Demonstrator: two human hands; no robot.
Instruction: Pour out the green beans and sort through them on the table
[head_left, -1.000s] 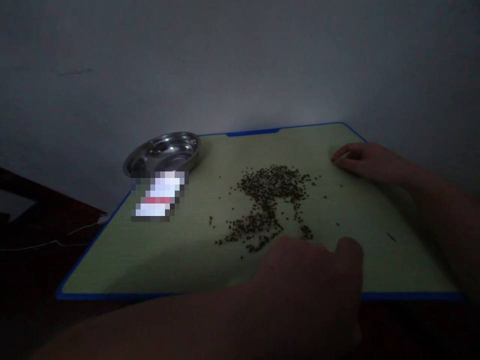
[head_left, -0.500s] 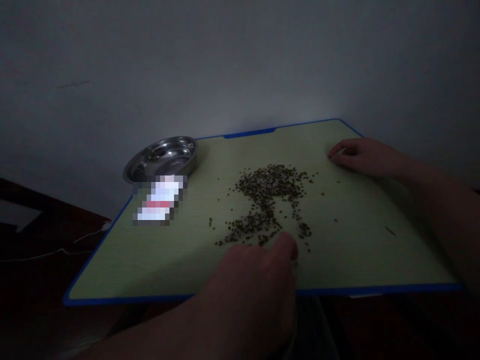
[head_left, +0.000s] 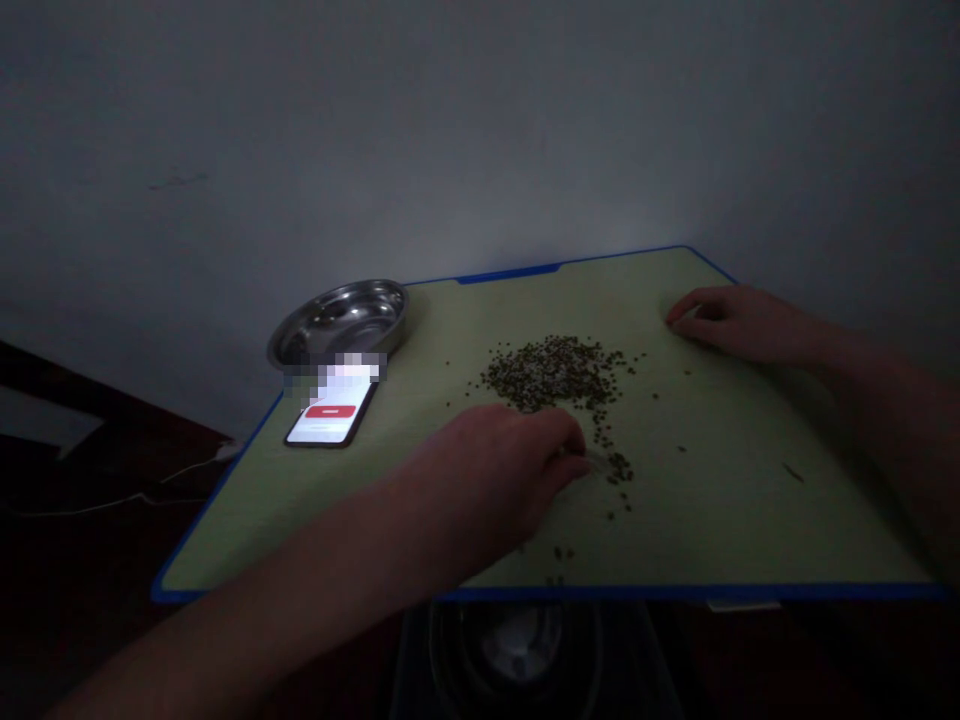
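Note:
The scene is dim. A pile of small dark seeds (head_left: pixel 559 370) is scattered over the middle of a green board with a blue rim (head_left: pixel 315 520). My left hand (head_left: pixel 495 470) lies on the board over the near part of the seeds, fingers curled together, fingertips touching the surface. Whether it holds any seeds is hidden. My right hand (head_left: pixel 739 322) rests on the board at the far right, fingers loosely curled and pressed down, nothing visible in it.
A shallow steel bowl (head_left: pixel 341 320) sits at the board's far left corner. A lit phone (head_left: pixel 334 412) lies just in front of it. A grey wall rises behind. Below the board's near edge a round dark container (head_left: pixel 517 640) shows.
My left hand has moved forward from the board's near edge onto the lower part of the seed pile. A few seeds now lie near the front edge. The right hand has stayed put.

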